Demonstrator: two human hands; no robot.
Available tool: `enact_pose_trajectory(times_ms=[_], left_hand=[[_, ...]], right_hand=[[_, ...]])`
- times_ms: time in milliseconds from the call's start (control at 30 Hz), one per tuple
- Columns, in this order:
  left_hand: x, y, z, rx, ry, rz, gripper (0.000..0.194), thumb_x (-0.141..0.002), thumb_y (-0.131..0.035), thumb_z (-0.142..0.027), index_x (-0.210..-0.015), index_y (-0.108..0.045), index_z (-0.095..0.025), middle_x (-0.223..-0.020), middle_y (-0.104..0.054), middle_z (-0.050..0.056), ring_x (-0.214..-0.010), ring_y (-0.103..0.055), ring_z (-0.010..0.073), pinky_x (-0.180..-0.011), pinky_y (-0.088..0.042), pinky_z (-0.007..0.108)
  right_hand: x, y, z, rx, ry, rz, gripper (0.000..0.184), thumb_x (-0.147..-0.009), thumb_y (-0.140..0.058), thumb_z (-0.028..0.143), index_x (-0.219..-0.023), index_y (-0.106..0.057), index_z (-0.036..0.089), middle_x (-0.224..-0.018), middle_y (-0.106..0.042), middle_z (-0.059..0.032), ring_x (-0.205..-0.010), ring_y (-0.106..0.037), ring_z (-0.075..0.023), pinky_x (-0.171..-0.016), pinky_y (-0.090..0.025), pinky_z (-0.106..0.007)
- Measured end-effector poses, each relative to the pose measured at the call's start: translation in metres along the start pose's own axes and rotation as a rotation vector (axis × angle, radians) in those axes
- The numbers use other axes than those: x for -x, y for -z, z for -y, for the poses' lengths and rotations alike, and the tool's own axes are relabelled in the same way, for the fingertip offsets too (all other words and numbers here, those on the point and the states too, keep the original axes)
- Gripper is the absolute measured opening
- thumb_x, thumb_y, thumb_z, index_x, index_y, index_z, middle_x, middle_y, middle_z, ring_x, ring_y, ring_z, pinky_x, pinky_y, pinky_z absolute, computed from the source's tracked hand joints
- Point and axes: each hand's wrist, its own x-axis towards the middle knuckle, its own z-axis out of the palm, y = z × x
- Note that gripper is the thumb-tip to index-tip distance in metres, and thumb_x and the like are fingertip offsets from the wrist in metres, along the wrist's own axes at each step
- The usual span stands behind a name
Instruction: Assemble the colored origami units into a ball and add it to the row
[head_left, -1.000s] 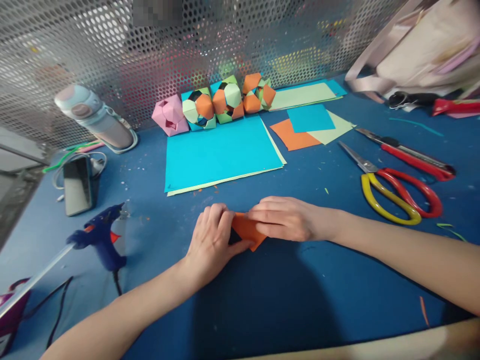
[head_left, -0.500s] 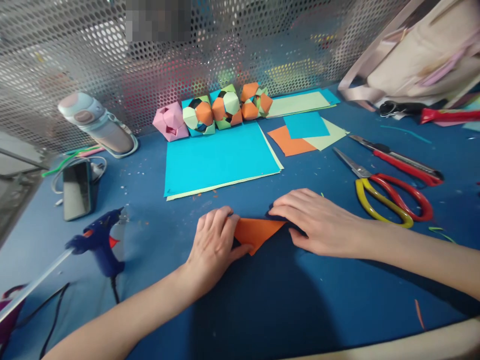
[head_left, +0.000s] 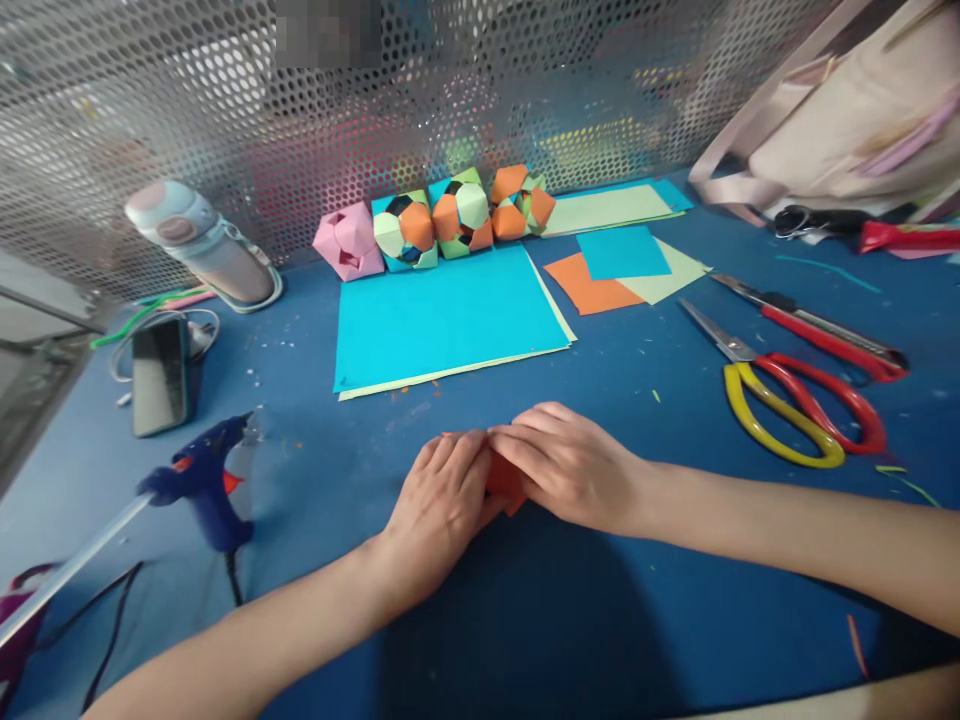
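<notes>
A folded piece of orange paper [head_left: 505,482] lies on the blue table in front of me, mostly covered by both hands. My left hand [head_left: 444,490] holds its left part, fingers together on top and the thumb along the lower edge. Against its right part presses my right hand [head_left: 574,465], with the fingers closed together and their tips touching the left fingers. Only a small orange patch shows between the hands; the exact shape of the fold is hidden.
Blue and pale green sheets [head_left: 450,320] lie beyond my hands, with several paper balls [head_left: 405,232] behind them. Small paper squares [head_left: 622,253], scissors [head_left: 780,400] and a utility knife [head_left: 825,330] lie right. Left are a glue gun [head_left: 210,480], phone [head_left: 160,380] and bottle [head_left: 202,245].
My right hand has moved left along the orange paper to meet my left hand. The paper's right corner, visible before, is now covered. The view has shifted slightly.
</notes>
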Motion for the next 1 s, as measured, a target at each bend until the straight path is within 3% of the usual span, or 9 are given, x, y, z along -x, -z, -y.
enact_pose_trajectory(times_ms=[167, 300, 433, 567, 733, 867, 1000], left_hand=[[-0.001, 0.003, 0.000, -0.073, -0.020, 0.022, 0.032, -0.095, -0.048, -0.035, -0.116, -0.054, -0.012, -0.111, -0.064, 0.014, -0.098, -0.061, 0.0261, -0.085, -0.047, 0.040], [-0.003, 0.005, -0.002, -0.120, -0.008, 0.043, 0.026, -0.093, -0.053, -0.035, -0.106, -0.059, -0.014, -0.109, -0.065, 0.012, -0.096, -0.061, 0.0257, -0.082, -0.046, 0.040], [-0.003, 0.003, -0.002, -0.122, -0.024, 0.024, 0.028, -0.092, -0.053, -0.034, -0.106, -0.060, -0.011, -0.109, -0.065, 0.015, -0.096, -0.060, 0.0272, -0.081, -0.048, 0.042], [-0.001, 0.001, -0.003, -0.074, -0.076, -0.029, 0.024, -0.095, -0.047, -0.024, -0.110, -0.058, -0.009, -0.109, -0.065, 0.016, -0.099, -0.061, 0.0276, -0.085, -0.052, 0.044], [0.001, -0.001, -0.005, -0.021, -0.143, -0.064, 0.026, -0.095, -0.042, -0.014, -0.113, -0.056, -0.004, -0.108, -0.067, 0.018, -0.109, -0.062, 0.0288, -0.094, -0.054, 0.045], [0.004, -0.002, -0.006, -0.122, -0.154, -0.053, 0.029, -0.095, -0.043, -0.018, -0.113, -0.056, 0.000, -0.114, -0.066, 0.024, -0.114, -0.062, 0.0320, -0.094, -0.055, 0.044], [0.008, -0.005, -0.007, -0.291, -0.092, -0.061, 0.033, -0.095, -0.045, -0.024, -0.111, -0.058, 0.002, -0.114, -0.064, 0.031, -0.106, -0.066, 0.0379, -0.085, -0.059, 0.046]], right_hand=[[0.016, 0.006, -0.003, 0.167, 0.094, 0.021, 0.024, -0.091, -0.043, 0.006, -0.103, -0.064, 0.006, -0.097, -0.073, -0.0151, -0.079, -0.063, -0.0217, -0.078, -0.047, -0.039], [0.028, 0.021, -0.003, 0.309, 0.153, 0.099, 0.024, -0.089, -0.045, 0.003, -0.103, -0.065, 0.001, -0.096, -0.073, -0.0199, -0.081, -0.064, -0.0236, -0.079, -0.046, -0.041], [0.024, 0.032, 0.004, 0.264, 0.031, 0.096, 0.024, -0.088, -0.049, 0.010, -0.103, -0.067, 0.002, -0.100, -0.073, -0.0199, -0.088, -0.066, -0.0268, -0.080, -0.048, -0.043], [0.006, 0.023, 0.017, 0.064, 0.009, -0.004, 0.038, -0.090, -0.044, 0.020, -0.116, -0.060, -0.003, -0.119, -0.066, -0.0246, -0.107, -0.063, -0.0317, -0.087, -0.051, -0.048], [0.009, 0.000, 0.028, -0.080, -0.034, 0.090, 0.062, -0.095, -0.043, 0.038, -0.132, -0.043, -0.012, -0.135, -0.051, -0.0316, -0.130, -0.047, -0.0357, -0.102, -0.044, -0.051], [0.023, -0.004, 0.030, -0.032, -0.049, 0.151, 0.076, -0.093, -0.045, 0.051, -0.131, -0.044, -0.014, -0.135, -0.050, -0.0335, -0.129, -0.046, -0.0419, -0.101, -0.045, -0.055], [0.030, 0.003, 0.033, 0.078, -0.068, 0.160, 0.078, -0.091, -0.046, 0.056, -0.126, -0.050, -0.014, -0.129, -0.055, -0.0332, -0.123, -0.051, -0.0427, -0.099, -0.047, -0.054]])
